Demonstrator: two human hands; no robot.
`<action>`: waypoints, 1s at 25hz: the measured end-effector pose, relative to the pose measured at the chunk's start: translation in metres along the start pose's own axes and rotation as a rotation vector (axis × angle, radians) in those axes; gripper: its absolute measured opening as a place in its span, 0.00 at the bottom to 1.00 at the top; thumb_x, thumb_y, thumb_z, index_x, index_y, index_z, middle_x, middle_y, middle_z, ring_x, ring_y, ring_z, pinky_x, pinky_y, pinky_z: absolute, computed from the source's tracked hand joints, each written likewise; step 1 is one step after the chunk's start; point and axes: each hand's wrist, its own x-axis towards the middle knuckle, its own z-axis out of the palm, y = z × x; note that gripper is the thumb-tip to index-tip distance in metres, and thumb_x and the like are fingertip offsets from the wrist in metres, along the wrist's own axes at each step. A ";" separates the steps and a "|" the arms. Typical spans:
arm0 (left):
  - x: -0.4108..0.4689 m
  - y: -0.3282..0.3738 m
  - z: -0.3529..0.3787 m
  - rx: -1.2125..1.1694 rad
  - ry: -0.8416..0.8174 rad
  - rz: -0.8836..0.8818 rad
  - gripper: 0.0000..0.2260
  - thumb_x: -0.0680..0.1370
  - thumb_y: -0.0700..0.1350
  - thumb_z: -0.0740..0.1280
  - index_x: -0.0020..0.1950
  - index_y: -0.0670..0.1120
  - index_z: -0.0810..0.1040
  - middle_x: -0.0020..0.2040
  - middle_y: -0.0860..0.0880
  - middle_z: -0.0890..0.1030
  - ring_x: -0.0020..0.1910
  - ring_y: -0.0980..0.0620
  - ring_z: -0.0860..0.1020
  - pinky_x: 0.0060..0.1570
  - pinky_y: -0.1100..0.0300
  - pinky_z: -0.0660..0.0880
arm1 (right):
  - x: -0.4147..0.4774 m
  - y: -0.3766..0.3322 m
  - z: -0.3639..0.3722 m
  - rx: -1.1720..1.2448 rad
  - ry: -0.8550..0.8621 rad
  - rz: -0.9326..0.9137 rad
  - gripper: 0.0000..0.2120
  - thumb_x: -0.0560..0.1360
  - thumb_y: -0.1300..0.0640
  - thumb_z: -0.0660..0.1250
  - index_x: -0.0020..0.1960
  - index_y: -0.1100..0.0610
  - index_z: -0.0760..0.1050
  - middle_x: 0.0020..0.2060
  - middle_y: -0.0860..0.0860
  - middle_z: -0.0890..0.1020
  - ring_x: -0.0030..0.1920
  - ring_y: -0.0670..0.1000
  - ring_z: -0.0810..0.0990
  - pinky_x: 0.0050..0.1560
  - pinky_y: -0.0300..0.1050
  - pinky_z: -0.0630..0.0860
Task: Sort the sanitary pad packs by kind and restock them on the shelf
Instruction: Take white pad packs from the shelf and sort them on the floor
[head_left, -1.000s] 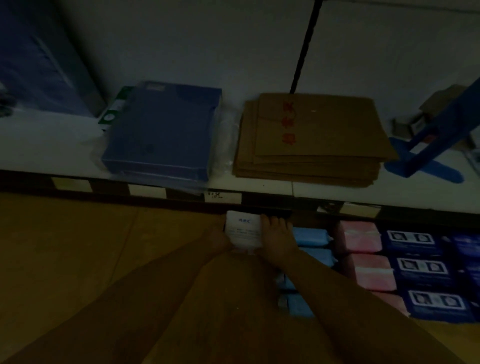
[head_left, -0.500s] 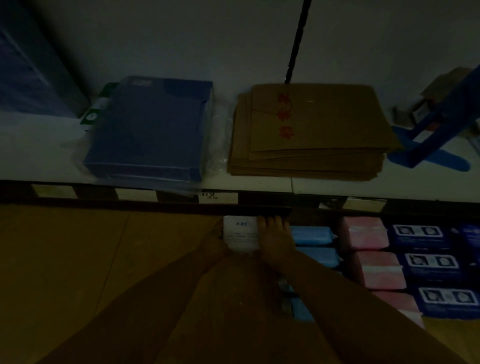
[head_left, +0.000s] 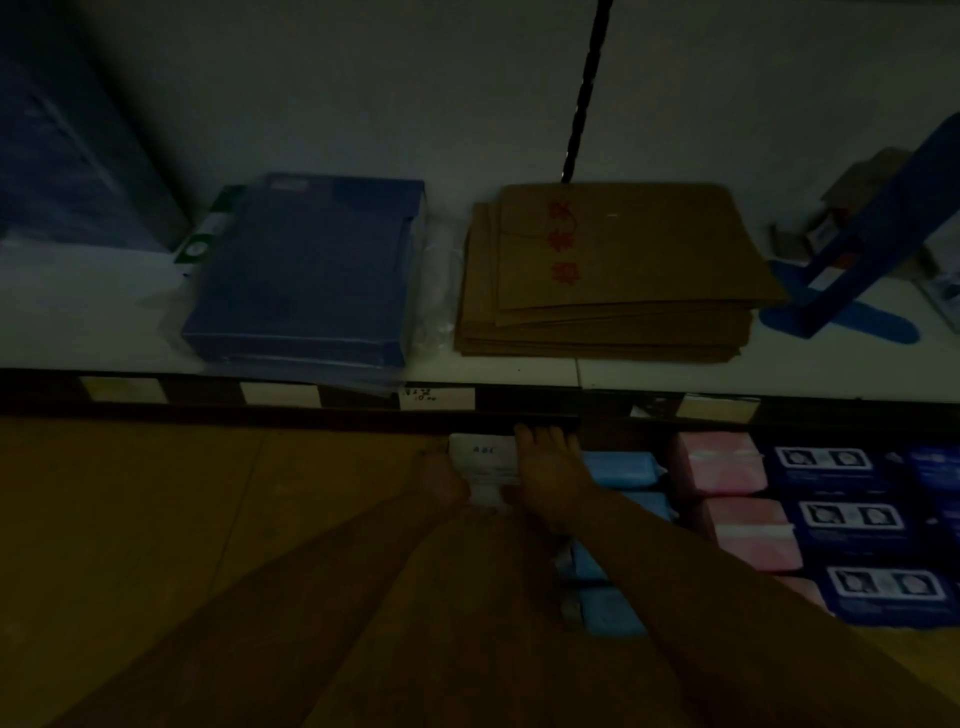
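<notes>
Hands are pressing a white pack (head_left: 483, 460) between them beside the blue packs (head_left: 618, 465) under the shelf edge (head_left: 519, 410): right hand (head_left: 553, 475) fingers straight, together; left hand (head_left: 441, 480) fingers too dark to tell.

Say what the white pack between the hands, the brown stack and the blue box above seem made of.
White pack: probably soft plastic film, printed, faint sheen. Brown stack: matte kraft paper, thin layered edges, red print. Blue box: smooth plastic or coated board, wrapped in clear glossy film; too dim to be sure.
</notes>
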 end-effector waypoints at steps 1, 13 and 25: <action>-0.002 0.003 -0.003 -0.028 0.011 -0.017 0.18 0.78 0.34 0.61 0.68 0.35 0.65 0.67 0.37 0.69 0.66 0.43 0.68 0.65 0.57 0.65 | -0.001 0.000 -0.005 0.042 0.039 -0.021 0.33 0.75 0.48 0.64 0.74 0.58 0.53 0.68 0.57 0.66 0.67 0.57 0.64 0.66 0.48 0.57; -0.063 0.082 -0.118 -0.259 0.222 0.247 0.14 0.76 0.32 0.63 0.61 0.40 0.75 0.61 0.42 0.72 0.57 0.50 0.72 0.51 0.74 0.63 | -0.050 -0.008 -0.142 0.756 0.540 -0.057 0.13 0.76 0.65 0.63 0.60 0.63 0.73 0.42 0.62 0.82 0.42 0.59 0.80 0.44 0.53 0.78; -0.244 0.225 -0.352 -0.346 0.123 0.292 0.12 0.77 0.33 0.62 0.60 0.40 0.76 0.53 0.47 0.75 0.50 0.56 0.71 0.42 0.79 0.67 | -0.242 -0.049 -0.420 1.227 0.484 0.085 0.11 0.77 0.69 0.59 0.49 0.55 0.73 0.38 0.56 0.80 0.34 0.43 0.79 0.39 0.34 0.78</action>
